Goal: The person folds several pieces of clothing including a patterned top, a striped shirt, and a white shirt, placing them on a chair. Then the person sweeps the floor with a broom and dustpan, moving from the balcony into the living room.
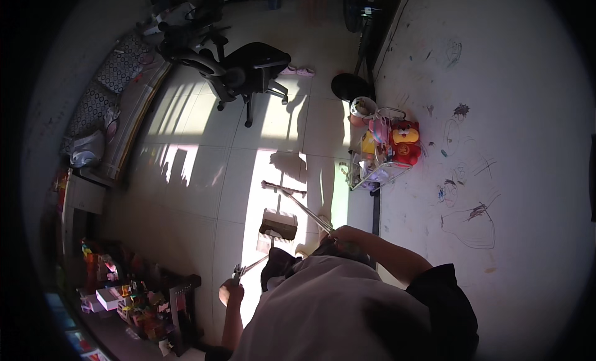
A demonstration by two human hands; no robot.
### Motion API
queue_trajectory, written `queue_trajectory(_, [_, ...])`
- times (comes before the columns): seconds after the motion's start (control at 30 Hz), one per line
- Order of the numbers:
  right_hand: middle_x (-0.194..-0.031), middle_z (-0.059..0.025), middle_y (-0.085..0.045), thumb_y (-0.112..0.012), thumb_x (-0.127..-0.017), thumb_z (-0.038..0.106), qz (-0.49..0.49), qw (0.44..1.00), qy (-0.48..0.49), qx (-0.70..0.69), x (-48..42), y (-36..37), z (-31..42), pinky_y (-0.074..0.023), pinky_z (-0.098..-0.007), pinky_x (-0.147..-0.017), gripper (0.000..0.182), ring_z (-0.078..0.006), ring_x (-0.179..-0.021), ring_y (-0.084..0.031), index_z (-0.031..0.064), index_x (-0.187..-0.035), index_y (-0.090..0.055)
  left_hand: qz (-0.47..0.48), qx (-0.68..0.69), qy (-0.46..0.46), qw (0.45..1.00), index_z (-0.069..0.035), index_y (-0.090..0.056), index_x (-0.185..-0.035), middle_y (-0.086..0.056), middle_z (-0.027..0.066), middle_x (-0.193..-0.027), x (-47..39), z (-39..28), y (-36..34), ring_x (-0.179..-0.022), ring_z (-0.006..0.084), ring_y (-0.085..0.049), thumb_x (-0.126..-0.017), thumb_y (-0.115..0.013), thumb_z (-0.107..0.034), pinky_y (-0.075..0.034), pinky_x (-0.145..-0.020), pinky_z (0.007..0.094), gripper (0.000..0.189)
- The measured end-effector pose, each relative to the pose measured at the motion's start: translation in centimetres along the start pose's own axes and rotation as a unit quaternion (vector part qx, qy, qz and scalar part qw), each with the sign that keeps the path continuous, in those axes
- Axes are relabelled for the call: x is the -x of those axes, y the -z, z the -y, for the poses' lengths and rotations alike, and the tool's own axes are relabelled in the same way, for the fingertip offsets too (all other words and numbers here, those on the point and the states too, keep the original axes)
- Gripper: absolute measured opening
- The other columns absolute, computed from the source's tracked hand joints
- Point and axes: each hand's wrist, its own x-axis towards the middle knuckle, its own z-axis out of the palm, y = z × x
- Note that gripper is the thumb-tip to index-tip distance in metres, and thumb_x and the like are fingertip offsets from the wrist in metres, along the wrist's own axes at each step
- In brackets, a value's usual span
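My right hand [343, 236] is closed around the handle of a broom [305, 208]. The broom's narrow head [284, 188] is over the sunlit tiles, ahead of a long-handled dustpan [278, 223]. At the lower left, my left hand [231, 289] grips the dustpan's handle [255, 264]. The dustpan has a row of comb-like teeth and lies before my feet, a short way from the broom head. Shadows of the broom and of my body fall across the floor.
A black office chair [253, 63] stands ahead, with pink shoes [305, 72] beyond. On the right are a wire rack [379, 172] with a red plush toy [406, 144], a bin [363, 110] and a scribbled wall [465, 184]. A bench [135, 109] and a toy-laden table [186, 284] flank the left.
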Motion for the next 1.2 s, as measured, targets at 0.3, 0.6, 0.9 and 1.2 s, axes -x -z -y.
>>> queue_trajectory(0.3, [-0.055, -0.0087, -0.051, -0.057, -0.081, 0.021, -0.077, 0.983, 0.008, -0.164, -4.2, 5.9, 4.4, -0.0393, -0.0315, -0.039, 0.024, -0.0166, -0.042, -0.048, -0.0004, -0.07, -0.054, -0.022, 0.035, 0.069, 0.997, -0.008, -0.063, -0.071, -0.063, 0.0146, -0.071, -1.0, -2.5, -1.7, -0.069, 0.0338, -0.061, -0.061, -0.057, -0.016, -0.049, -0.065, 0.042, 0.014])
queue_trajectory(0.6, [-0.054, -0.0036, -0.044, -0.052, -0.084, 0.02, -0.065, 0.95, 0.03, -0.305, -13.0, 15.7, 12.3, -0.0367, -0.0246, -0.035, 0.019, -0.0116, -0.038, -0.041, 0.0068, -0.073, -0.043, -0.03, 0.044, 0.089, 0.995, -0.007, -0.062, -0.068, -0.062, 0.0144, -0.068, -7.3, -13.4, 0.0, -0.067, 0.034, -0.06, -0.059, -0.058, -0.015, -0.048, -0.063, 0.042, 0.012])
queue_trajectory(0.9, [-0.059, -0.0042, -0.047, -0.055, -0.081, 0.016, -0.071, 0.948, 0.051, -0.306, -18.5, 29.4, 24.1, -0.0408, -0.0295, -0.037, 0.013, -0.0148, -0.044, -0.047, 0.0074, -0.081, -0.045, -0.013, 0.034, 0.068, 0.997, -0.007, -0.061, -0.068, -0.061, 0.0145, -0.066, -19.2, -24.0, 1.4, -0.064, 0.0336, -0.061, -0.06, -0.063, -0.013, -0.048, -0.058, 0.0429, 0.011])
queue_trajectory(1.2, [-0.057, -0.007, -0.046, -0.057, -0.078, 0.012, -0.169, 0.959, 0.091, -0.208, -26.4, 39.8, 36.4, -0.0418, -0.0323, -0.033, 0.017, -0.0186, -0.039, -0.049, 0.003, -0.082, -0.043, -0.009, 0.021, 0.056, 0.998, -0.007, -0.061, -0.066, -0.062, 0.0146, -0.067, -28.9, -37.3, 3.7, -0.065, 0.0333, -0.061, -0.061, -0.061, -0.012, -0.049, -0.057, 0.0429, 0.007])
